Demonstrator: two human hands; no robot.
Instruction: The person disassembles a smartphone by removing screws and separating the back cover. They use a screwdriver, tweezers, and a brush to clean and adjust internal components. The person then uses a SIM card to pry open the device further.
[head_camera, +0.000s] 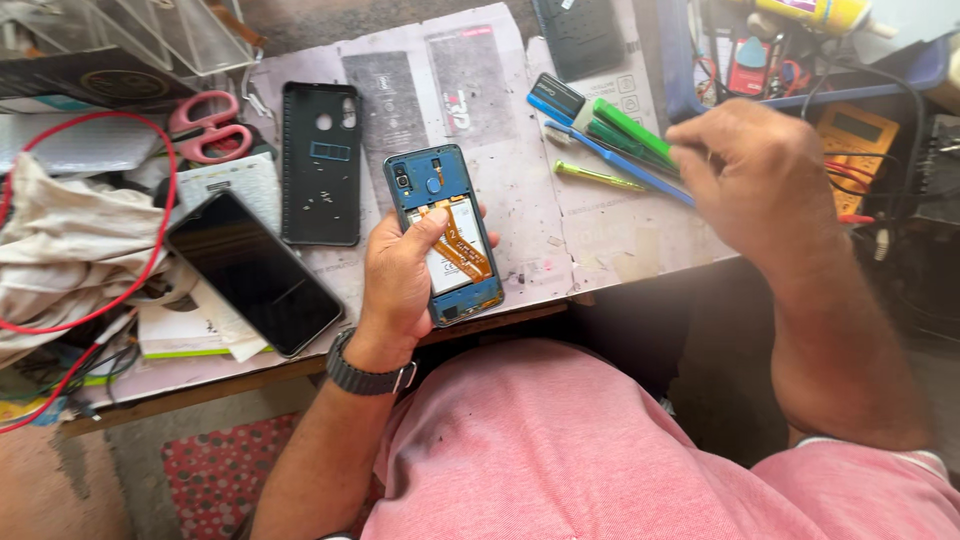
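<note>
Fingers of the left hand (398, 285) wrap the opened blue phone (446, 236) from behind, thumb pressed flat across the white battery and orange flex cable; phone sits tilted up over the front edge of the worktop (520, 180), roughly mid-width. Right hand (757, 178) hangs over the right part of the worktop w/ fingers curled in around the green-handled tools (630, 135); can't tell whether they've actually closed on one, since the knuckles hide the tips.

Handling, as a judgement: phone w/o its back is light and stiff but fragile (bare flex, camera, small connectors exposed). Best gripped by the frame edges, not the cable or battery face; thumb pressure there should stay light. Blue frame looks smooth, maybe slippery.

Nearby: black back cover (321, 163) left of the phone, another dark phone (255, 272) toward the left front, pink scissors (208, 125) at back left, blue pry tool (625, 165) by the green ones.
</note>
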